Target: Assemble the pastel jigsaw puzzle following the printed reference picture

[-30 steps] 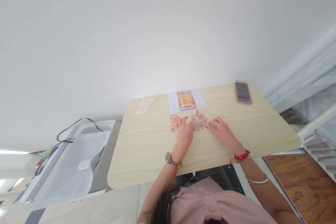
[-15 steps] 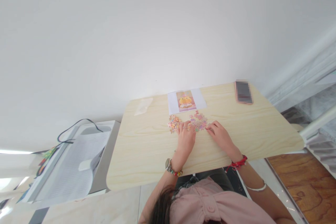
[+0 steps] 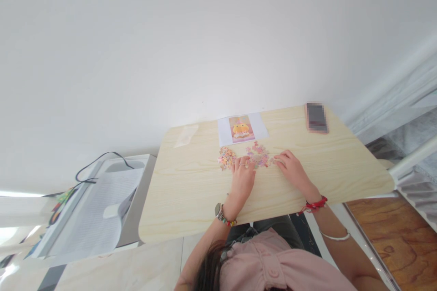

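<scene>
Left hand (image 3: 243, 181), fingers curled, slightly parted, between a speckled orange-white heap of jigsaw pieces (image 3: 226, 157) and flat pink-purple jigsaw pieces (image 3: 261, 156); right hand (image 3: 293, 172), fingers bent together at the latter's right edge, any pinch by either unclear; pale wood-grain table (image 3: 189, 191) beneath

A plain white wall (image 3: 205, 32) fills the far side, brightest around its middle. Before it stands a pale, round-cornered, wood-grain tabletop (image 3: 184, 191). Pale floor tiles (image 3: 146, 263) show near left; a glossy brown wood-grained surface (image 3: 392, 232) lies near right.
</scene>
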`<control>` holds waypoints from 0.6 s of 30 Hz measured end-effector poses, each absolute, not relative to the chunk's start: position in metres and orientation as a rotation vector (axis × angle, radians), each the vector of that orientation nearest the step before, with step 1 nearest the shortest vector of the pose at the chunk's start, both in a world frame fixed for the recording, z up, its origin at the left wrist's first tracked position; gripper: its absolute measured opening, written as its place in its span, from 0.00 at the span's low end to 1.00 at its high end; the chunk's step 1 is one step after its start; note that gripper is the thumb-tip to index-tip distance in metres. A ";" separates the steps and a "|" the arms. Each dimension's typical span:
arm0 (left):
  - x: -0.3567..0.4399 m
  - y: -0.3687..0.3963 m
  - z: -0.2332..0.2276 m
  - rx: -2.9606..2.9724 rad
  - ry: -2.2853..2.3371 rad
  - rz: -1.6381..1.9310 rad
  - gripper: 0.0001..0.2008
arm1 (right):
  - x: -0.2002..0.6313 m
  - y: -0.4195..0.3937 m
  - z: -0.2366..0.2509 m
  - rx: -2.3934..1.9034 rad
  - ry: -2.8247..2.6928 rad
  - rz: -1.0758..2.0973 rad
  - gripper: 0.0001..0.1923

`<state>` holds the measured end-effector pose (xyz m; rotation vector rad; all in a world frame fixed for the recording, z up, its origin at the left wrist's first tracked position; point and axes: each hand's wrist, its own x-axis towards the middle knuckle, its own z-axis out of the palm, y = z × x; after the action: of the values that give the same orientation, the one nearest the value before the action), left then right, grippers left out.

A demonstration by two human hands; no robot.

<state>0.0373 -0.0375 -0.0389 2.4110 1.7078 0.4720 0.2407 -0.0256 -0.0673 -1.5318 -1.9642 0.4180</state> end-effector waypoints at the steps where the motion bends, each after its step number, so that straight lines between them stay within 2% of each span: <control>1: 0.039 -0.037 -0.038 2.409 1.699 0.471 0.10 | 0.242 -0.024 -0.067 -1.535 -1.978 0.423 0.11; 10: 0.059 -0.030 -0.039 2.434 1.657 0.466 0.10 | 0.242 -0.012 -0.076 -1.498 -2.046 0.493 0.08; 18: 0.036 -0.028 -0.044 2.362 1.897 0.471 0.08 | 0.240 -0.009 -0.066 -1.478 -2.101 0.465 0.09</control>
<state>0.0361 -0.0283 -0.0440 2.3617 1.8974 0.4713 0.2401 -0.0087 -0.0657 -1.4778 -2.1009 0.4648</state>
